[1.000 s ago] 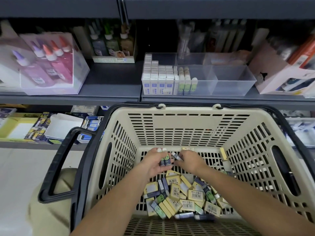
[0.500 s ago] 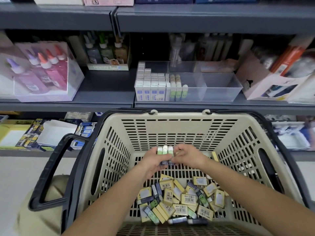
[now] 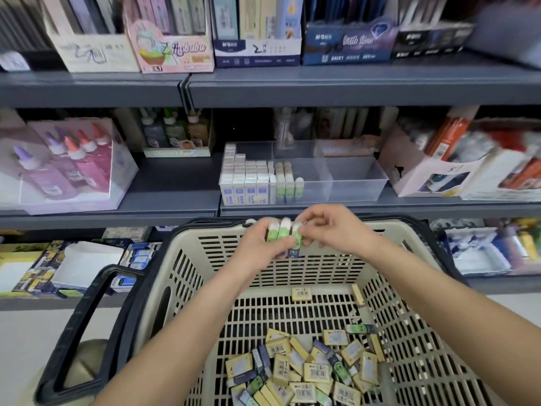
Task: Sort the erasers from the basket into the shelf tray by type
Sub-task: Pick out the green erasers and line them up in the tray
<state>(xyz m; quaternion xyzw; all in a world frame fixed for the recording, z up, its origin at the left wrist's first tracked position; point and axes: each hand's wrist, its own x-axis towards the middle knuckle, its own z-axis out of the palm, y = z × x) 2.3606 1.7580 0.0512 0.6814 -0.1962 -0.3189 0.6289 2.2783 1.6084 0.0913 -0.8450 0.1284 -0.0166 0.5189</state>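
My left hand grips a row of three green-and-white erasers upright above the far rim of the beige basket. My right hand pinches the rightmost eraser of that row. Several yellow, green and dark-sleeved erasers lie loose on the basket floor. On the middle shelf stands the clear divided tray. Its left compartment holds white-and-blue erasers, with a few green-and-white ones beside them; the right compartments look bare.
A box of glue bottles stands on the left of the middle shelf, a white carton on its right. Boxed stationery fills the top shelf. The basket's black handle sticks out to the left over a lower shelf.
Both hands have risen from the basket floor to its far rim, carrying the green-and-white erasers toward the shelf tray. The view has tilted up, showing the top shelf.
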